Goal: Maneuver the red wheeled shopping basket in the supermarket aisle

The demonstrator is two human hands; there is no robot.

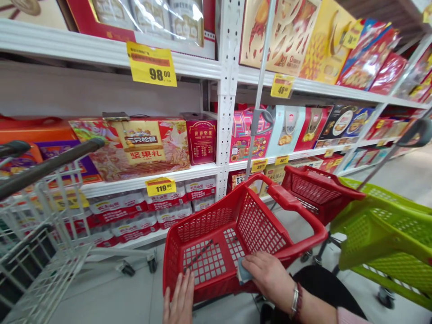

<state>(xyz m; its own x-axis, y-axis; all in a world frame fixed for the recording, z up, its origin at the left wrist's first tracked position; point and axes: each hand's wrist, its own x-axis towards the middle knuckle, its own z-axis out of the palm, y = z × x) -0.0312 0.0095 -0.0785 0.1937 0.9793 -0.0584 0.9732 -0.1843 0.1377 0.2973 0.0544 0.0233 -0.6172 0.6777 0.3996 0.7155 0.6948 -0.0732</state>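
A red plastic shopping basket (202, 225) on wheels stands low in front of me, tilted toward me. My left hand (180, 298) lies flat against its near outer wall, fingers stretched upward and open. My right hand (270, 276) presses a small blue-grey cloth (241, 272) against the inside of the basket near its near right corner, fingers closed over the cloth. A bracelet sits on my right wrist.
A second red basket (315, 189) and a green one (388, 234) stand to the right. A metal trolley (43, 216) is at the left. White shelves (189, 173) with gift boxes and yellow price tags (151, 64) run across the back.
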